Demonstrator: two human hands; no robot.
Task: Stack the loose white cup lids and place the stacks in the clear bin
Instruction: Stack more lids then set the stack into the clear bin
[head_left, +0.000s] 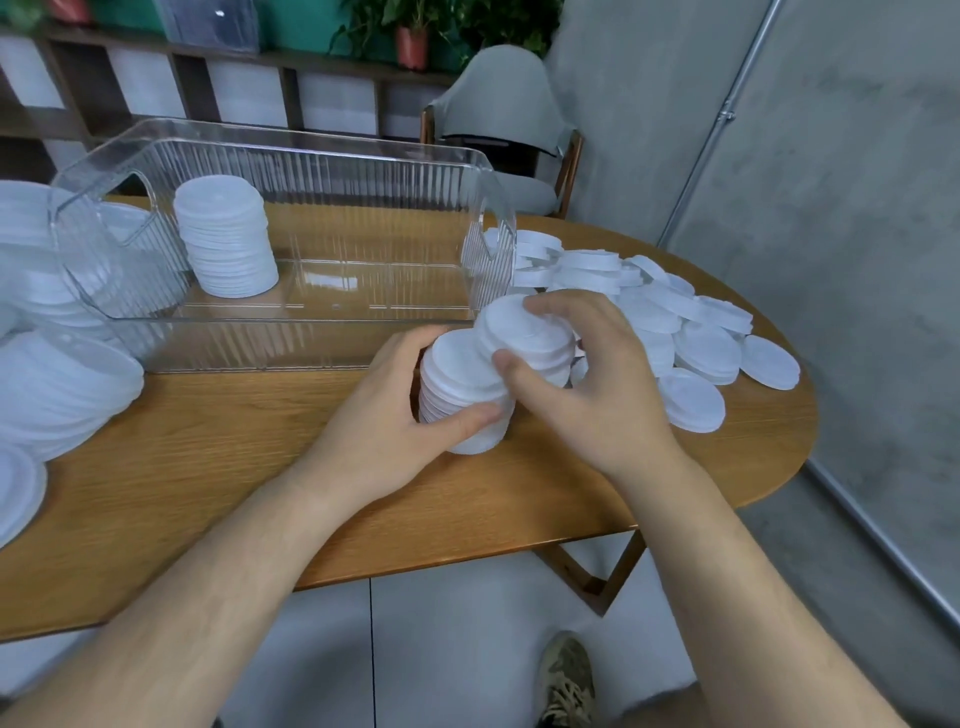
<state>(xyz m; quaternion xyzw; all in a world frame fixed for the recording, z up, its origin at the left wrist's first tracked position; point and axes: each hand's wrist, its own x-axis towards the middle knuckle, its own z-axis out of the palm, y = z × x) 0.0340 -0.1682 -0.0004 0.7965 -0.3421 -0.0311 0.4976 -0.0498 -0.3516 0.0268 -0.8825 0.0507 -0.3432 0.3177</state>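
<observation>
Lids (462, 395) in a half-built stack stand on the worktop (208, 467) just in front of the clear bin (322, 176), gripped round the side by the left hand (384, 415). The right hand (597, 384) has its fingers (550, 306) curled round a smaller batch (524, 332), which is tilted against the stack's far top edge and not yet seated flush.

One finished stack (226, 244) stands upright inside the bin at its left end. The rest of the bin floor is bare. By my reading much is left to do: a loose heap (675, 322) sprawls over the right end of the worktop, and further lids (57, 374) lie piled left of the bin.

The bin is open-topped with tall ribbed walls, so a stack must be lifted over the near rim, and there is wide room inside. The heap runs close to the worktop's rounded right edge, where a nudge could send lids off.
</observation>
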